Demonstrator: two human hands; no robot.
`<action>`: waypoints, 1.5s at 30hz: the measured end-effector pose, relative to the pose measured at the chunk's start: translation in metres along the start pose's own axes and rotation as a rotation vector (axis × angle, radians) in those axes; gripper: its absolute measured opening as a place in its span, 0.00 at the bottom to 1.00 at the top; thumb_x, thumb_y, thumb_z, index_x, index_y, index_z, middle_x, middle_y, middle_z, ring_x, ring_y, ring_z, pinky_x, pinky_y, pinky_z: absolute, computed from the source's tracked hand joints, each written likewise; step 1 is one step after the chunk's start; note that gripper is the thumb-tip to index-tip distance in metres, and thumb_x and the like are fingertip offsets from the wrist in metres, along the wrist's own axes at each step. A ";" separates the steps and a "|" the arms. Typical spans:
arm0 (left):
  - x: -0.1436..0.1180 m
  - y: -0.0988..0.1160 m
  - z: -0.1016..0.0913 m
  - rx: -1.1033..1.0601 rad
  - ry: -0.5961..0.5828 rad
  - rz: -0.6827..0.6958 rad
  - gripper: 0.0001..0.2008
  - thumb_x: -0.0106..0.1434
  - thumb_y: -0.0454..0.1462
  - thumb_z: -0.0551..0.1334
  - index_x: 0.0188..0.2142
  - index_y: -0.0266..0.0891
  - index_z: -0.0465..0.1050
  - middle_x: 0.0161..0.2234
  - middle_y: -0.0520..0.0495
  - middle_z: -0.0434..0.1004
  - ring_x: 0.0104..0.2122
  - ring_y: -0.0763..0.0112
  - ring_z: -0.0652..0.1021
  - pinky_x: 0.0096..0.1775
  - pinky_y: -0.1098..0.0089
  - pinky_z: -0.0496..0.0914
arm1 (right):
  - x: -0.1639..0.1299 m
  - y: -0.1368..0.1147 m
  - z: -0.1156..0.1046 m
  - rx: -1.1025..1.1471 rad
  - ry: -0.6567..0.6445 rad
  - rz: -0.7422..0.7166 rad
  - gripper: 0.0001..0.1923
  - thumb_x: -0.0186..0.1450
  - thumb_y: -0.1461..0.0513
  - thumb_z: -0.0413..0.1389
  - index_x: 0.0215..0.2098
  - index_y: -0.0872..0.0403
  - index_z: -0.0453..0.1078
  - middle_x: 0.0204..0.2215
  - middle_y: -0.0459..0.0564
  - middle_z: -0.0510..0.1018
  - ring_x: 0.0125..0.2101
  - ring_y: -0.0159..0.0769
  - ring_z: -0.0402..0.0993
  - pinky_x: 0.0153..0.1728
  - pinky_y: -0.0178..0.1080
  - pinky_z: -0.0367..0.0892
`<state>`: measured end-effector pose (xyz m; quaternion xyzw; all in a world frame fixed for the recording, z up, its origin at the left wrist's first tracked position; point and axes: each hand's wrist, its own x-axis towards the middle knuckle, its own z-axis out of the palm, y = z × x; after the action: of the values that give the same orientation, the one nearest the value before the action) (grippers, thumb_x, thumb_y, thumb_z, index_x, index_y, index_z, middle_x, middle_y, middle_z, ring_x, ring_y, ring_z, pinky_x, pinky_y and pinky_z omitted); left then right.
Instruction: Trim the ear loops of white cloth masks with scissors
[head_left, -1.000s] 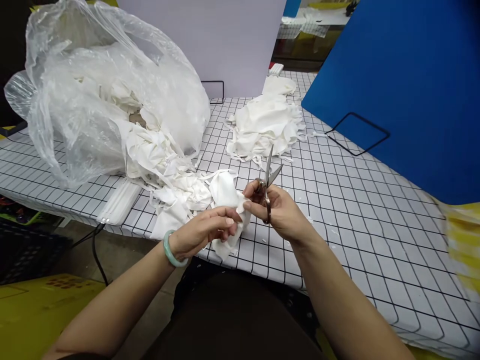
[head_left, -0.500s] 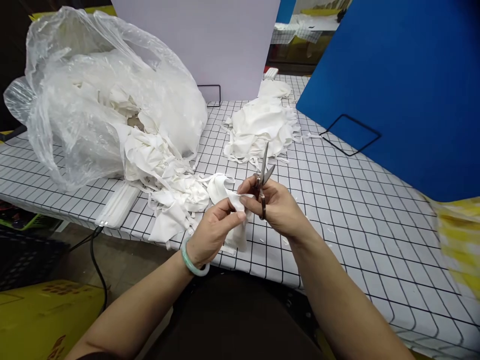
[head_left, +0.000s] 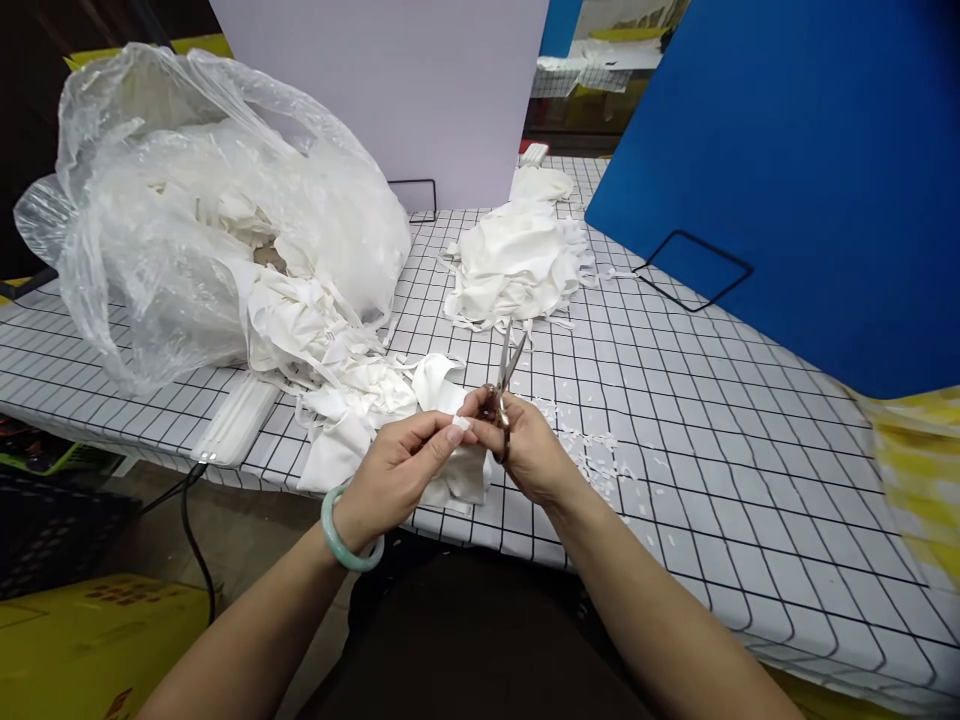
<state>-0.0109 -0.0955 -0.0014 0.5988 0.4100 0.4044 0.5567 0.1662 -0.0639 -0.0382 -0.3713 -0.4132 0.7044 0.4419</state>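
A pale green bracelet [head_left: 341,540] circles the person's left wrist. Just past it, the left hand [head_left: 397,465] pinches the edge of a white cloth [head_left: 454,480] between thumb and finger; the cloth is right in front of the person, hanging below the fingertips and spreading behind them at the near edge of the table [head_left: 712,450]. The right hand [head_left: 525,450] grasps a pair of scissors [head_left: 501,405], its fingers at the handles and its fingertips close against the left ones at the cloth. The blades are parted and point to about twelve o'clock, clear of the cloth.

From the hands, with twelve straight ahead, small white scraps [head_left: 600,470] are scattered between three and four o'clock. A white power strip [head_left: 236,420] lies at nine, along the table edge. A loose pile of white cloths [head_left: 300,325] stretches out at ten, spilling from a large clear plastic bag [head_left: 187,270] beyond. Farther off, a second heap of white cloths [head_left: 517,260] lies between twelve and one. A blue board [head_left: 787,180] stands tilted at two, and a pale lilac board [head_left: 390,100] rises near eleven.
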 end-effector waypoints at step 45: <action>0.000 -0.029 0.042 0.071 0.087 0.281 0.14 0.73 0.36 0.53 0.31 0.39 0.71 0.40 0.43 0.67 0.46 0.62 0.69 0.46 0.64 0.67 | -0.070 -0.007 -0.025 -0.929 0.009 -0.051 0.17 0.58 0.51 0.64 0.24 0.52 0.67 0.23 0.45 0.74 0.26 0.34 0.69 0.31 0.36 0.63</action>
<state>0.0279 -0.1081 -0.0328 0.6516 0.3598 0.4891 0.4548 0.2141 -0.1210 -0.0301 -0.5227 -0.6919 0.4320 0.2478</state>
